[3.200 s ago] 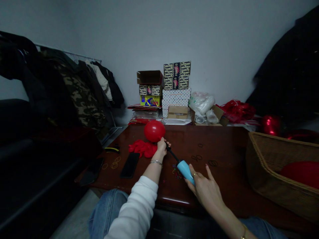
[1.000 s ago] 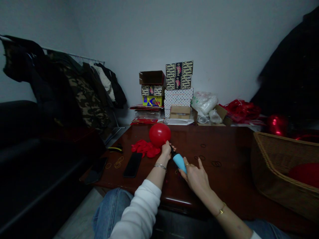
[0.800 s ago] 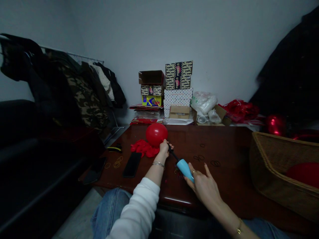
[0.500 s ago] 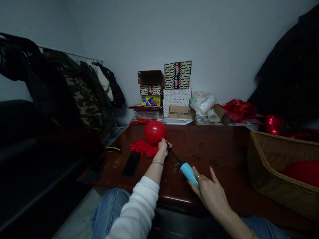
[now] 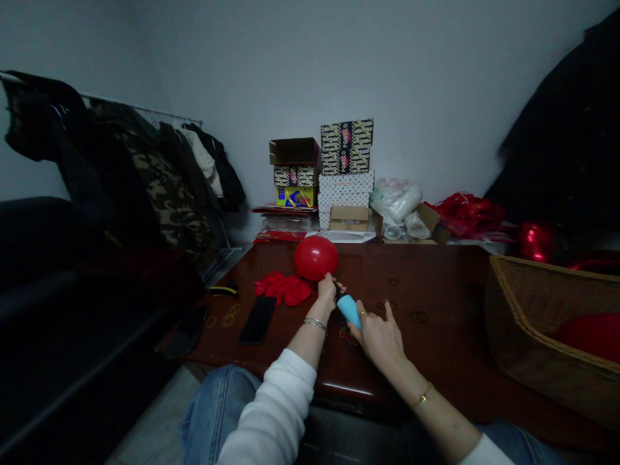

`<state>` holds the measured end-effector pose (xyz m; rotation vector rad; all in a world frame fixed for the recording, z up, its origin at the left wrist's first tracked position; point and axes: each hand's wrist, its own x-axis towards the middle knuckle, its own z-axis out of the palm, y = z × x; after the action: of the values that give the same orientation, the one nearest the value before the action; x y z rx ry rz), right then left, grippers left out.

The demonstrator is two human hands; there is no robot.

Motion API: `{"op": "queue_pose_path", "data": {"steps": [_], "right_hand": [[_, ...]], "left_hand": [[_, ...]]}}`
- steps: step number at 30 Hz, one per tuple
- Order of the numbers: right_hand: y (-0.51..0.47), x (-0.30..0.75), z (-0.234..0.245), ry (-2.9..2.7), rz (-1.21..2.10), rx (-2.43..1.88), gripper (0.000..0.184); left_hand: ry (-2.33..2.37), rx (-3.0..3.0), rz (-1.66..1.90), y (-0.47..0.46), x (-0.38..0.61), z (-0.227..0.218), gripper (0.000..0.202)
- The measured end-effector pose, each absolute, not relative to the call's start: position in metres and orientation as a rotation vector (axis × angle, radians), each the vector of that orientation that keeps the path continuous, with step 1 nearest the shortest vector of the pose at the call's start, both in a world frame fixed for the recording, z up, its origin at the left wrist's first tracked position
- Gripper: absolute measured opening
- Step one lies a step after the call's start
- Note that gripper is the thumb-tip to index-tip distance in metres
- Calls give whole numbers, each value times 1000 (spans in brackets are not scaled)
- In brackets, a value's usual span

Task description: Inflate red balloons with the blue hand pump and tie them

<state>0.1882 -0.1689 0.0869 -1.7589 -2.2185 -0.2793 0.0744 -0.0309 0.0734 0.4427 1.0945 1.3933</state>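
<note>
A partly inflated red balloon [image 5: 316,258] sits on the black nozzle end of a light-blue hand pump [image 5: 349,310]. My left hand [image 5: 328,290] is closed around the balloon's neck and the nozzle. My right hand [image 5: 380,332] grips the blue barrel, index finger stretched out; the barrel is pushed up close to my left hand, so little of the black shaft shows. Beside the balloon lies a heap of flat red balloons [image 5: 283,288]. Small coloured bands [image 5: 346,334] lie on the table under the pump.
The brown table [image 5: 436,278] also bears a black phone [image 5: 257,320], yellowish rubber bands [image 5: 230,316], dark bands [image 5: 419,317] and another dark flat device [image 5: 186,332]. A wicker basket [image 5: 504,323] holding something red stands at the right. Stacked boxes [image 5: 345,190] line the wall.
The blue barrel has slid up toward my left hand, covering most of the black shaft. The balloon and my left hand have shifted right and look slightly lower; the balloon looks little different in size.
</note>
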Motion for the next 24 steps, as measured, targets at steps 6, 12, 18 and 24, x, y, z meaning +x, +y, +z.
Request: {"op": "queue_pose_path", "data": {"steps": [6, 12, 18, 24], "right_hand": [[-174, 186, 83, -2224, -273, -1730, 52], [-200, 207, 75, -2229, -265, -1675, 50], [-225, 230, 70, -2230, -205, -1608, 49], [-228, 234, 68, -2230, -177, -1616, 47]], "left_hand": [[1120, 431, 1411, -28, 63, 73, 27], [1105, 464, 1429, -22, 53, 71, 28], [1126, 457, 1456, -17, 43, 75, 28], [1134, 451, 1462, -21, 41, 77, 29]]}}
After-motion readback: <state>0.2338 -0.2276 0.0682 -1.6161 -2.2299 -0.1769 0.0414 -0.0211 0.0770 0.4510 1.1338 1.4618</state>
